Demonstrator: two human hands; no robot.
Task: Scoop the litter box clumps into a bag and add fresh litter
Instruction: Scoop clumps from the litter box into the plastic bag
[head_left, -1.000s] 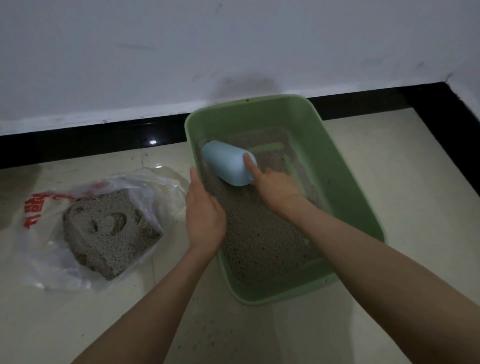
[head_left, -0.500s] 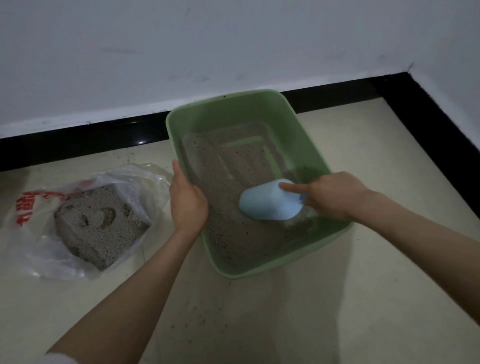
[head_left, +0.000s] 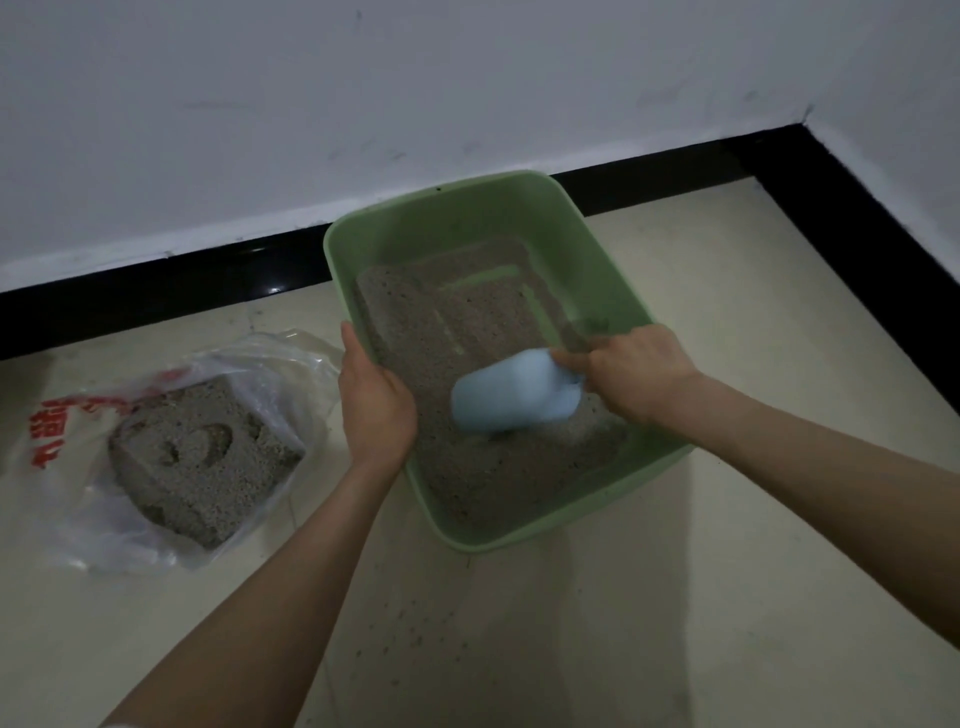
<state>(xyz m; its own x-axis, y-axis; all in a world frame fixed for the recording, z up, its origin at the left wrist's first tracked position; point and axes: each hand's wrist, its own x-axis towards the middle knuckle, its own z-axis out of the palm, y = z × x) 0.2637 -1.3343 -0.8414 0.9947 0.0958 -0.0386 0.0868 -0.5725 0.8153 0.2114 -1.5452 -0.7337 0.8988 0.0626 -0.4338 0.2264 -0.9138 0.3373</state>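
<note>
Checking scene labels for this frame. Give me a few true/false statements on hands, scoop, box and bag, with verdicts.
1. The right hand holds the blue scoop inside the green litter box. True.
2. The left hand hangs free above the floor. False: it grips the box's left rim.
3. The plastic bag lies on the floor to the left of the box and holds a grey mass of litter. True.
4. The bag has blue print on it. False: the print is red.
5. The litter box stands on a table. False: it sits on the tiled floor near the wall.
</note>
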